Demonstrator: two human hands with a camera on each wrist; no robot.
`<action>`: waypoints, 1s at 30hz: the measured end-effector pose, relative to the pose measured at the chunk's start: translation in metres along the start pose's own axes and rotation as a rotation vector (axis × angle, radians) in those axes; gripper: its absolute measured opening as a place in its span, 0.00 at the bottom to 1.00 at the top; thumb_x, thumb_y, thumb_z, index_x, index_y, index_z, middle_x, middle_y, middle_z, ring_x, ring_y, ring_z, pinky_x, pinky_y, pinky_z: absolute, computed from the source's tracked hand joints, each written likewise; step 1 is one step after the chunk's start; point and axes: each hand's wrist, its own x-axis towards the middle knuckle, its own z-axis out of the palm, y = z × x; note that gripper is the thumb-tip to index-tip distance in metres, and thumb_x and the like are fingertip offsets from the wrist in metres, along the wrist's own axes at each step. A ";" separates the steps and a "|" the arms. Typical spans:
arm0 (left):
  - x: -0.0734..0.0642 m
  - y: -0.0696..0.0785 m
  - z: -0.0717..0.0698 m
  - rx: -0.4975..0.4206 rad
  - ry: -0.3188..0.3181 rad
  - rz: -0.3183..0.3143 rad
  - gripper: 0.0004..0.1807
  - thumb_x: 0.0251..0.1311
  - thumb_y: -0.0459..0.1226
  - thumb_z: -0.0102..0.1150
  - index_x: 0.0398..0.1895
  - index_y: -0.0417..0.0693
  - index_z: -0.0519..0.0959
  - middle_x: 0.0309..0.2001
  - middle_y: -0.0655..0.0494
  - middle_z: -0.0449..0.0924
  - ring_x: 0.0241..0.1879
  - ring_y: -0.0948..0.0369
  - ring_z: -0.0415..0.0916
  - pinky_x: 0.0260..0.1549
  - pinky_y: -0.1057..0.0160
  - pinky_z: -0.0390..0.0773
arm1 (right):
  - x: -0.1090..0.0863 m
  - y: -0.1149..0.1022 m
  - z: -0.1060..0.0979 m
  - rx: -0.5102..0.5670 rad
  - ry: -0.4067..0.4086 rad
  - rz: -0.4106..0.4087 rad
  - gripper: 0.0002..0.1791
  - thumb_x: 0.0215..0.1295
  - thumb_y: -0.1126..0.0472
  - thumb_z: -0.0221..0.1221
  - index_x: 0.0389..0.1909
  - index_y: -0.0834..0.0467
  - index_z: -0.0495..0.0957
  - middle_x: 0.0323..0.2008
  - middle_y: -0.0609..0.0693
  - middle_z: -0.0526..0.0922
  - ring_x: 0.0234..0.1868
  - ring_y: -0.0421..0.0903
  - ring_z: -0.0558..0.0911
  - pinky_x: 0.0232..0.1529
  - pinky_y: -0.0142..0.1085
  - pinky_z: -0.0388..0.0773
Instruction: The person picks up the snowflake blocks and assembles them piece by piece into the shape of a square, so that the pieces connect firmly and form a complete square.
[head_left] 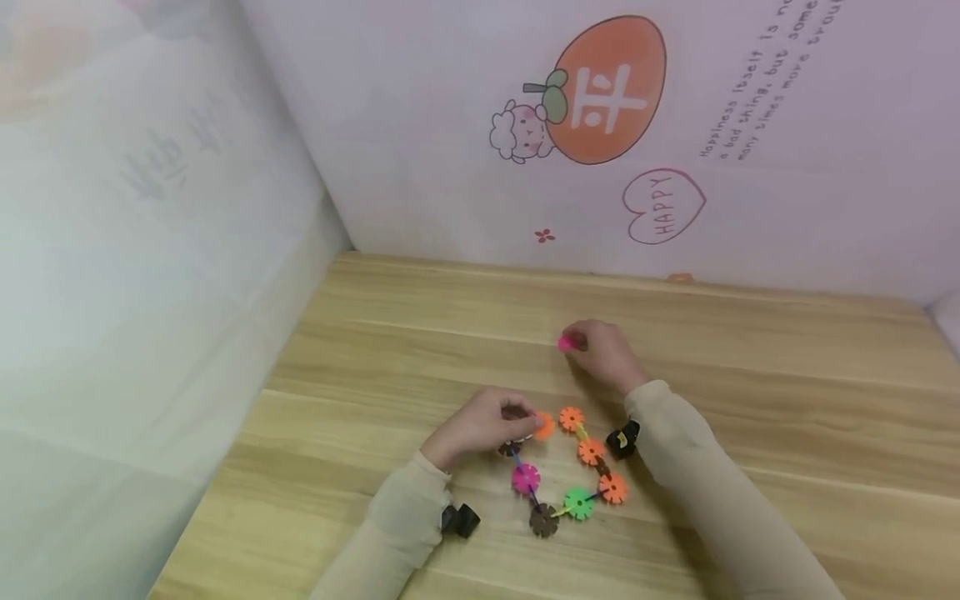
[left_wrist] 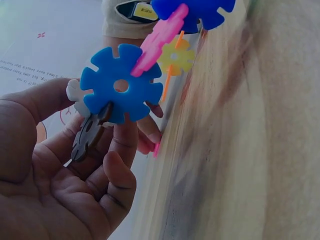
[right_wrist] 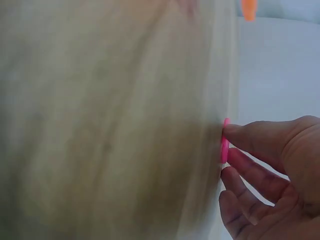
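A chain of notched plastic snowflake discs forms a loop, open at its far side, under and beside my left hand [head_left: 487, 425]. Along it are a pink disc [head_left: 526, 478], a brown disc [head_left: 543, 520], a green disc [head_left: 579, 503] and several orange ones, one at the far right end [head_left: 572, 418]. My left fingers pinch the chain's left end at a white disc [left_wrist: 76, 94], near an orange disc [head_left: 544, 427]. A blue disc [left_wrist: 120, 84] and a dark brown disc [left_wrist: 90, 132] hang by the palm. Farther back, my right hand [head_left: 606, 354] pinches a loose pink disc [right_wrist: 225, 142] at the tabletop.
The wooden table [head_left: 420, 321] ends at a white printed sheet [head_left: 442, 158] behind. Another pale sheet [head_left: 150, 275] borders its left side. Small black devices hang at the left cuff [head_left: 460, 521] and right cuff [head_left: 623, 439].
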 end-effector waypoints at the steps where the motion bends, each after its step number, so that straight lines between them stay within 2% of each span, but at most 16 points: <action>1: 0.000 0.000 0.000 0.001 -0.001 0.001 0.08 0.59 0.46 0.59 0.33 0.54 0.82 0.33 0.62 0.81 0.34 0.66 0.77 0.35 0.66 0.77 | 0.000 0.001 0.000 -0.001 0.003 -0.005 0.17 0.59 0.63 0.62 0.49 0.64 0.77 0.45 0.59 0.82 0.46 0.54 0.80 0.51 0.48 0.75; 10: 0.002 0.000 -0.002 0.060 0.007 0.022 0.09 0.60 0.46 0.59 0.35 0.53 0.83 0.34 0.63 0.82 0.35 0.67 0.77 0.37 0.68 0.77 | -0.011 0.004 -0.003 0.012 0.005 0.019 0.20 0.55 0.59 0.66 0.48 0.63 0.78 0.40 0.56 0.82 0.41 0.51 0.80 0.44 0.45 0.77; 16: 0.002 0.000 -0.002 0.086 0.010 0.018 0.10 0.60 0.47 0.59 0.35 0.54 0.83 0.35 0.63 0.82 0.36 0.68 0.77 0.38 0.68 0.77 | -0.022 0.009 -0.003 0.090 -0.009 0.038 0.14 0.56 0.57 0.65 0.41 0.59 0.80 0.35 0.52 0.83 0.36 0.47 0.79 0.39 0.41 0.77; 21: 0.002 0.000 -0.001 0.063 0.014 -0.007 0.09 0.59 0.48 0.59 0.35 0.57 0.83 0.35 0.65 0.82 0.36 0.67 0.77 0.39 0.67 0.77 | -0.033 0.012 -0.003 0.114 -0.020 0.020 0.08 0.58 0.56 0.63 0.38 0.52 0.81 0.35 0.48 0.83 0.37 0.45 0.79 0.40 0.41 0.77; 26: 0.003 -0.002 -0.001 0.054 0.016 -0.012 0.09 0.59 0.48 0.59 0.35 0.56 0.83 0.35 0.64 0.82 0.37 0.67 0.77 0.38 0.67 0.77 | -0.045 0.011 -0.004 0.123 -0.031 0.016 0.10 0.58 0.55 0.64 0.40 0.51 0.80 0.35 0.46 0.83 0.37 0.44 0.80 0.39 0.39 0.78; 30: 0.004 -0.003 -0.001 0.044 0.015 -0.017 0.09 0.59 0.48 0.59 0.35 0.56 0.83 0.35 0.63 0.82 0.37 0.66 0.77 0.38 0.66 0.77 | -0.056 0.009 -0.006 0.185 -0.032 0.024 0.09 0.56 0.55 0.65 0.39 0.49 0.81 0.34 0.44 0.83 0.36 0.42 0.81 0.35 0.36 0.79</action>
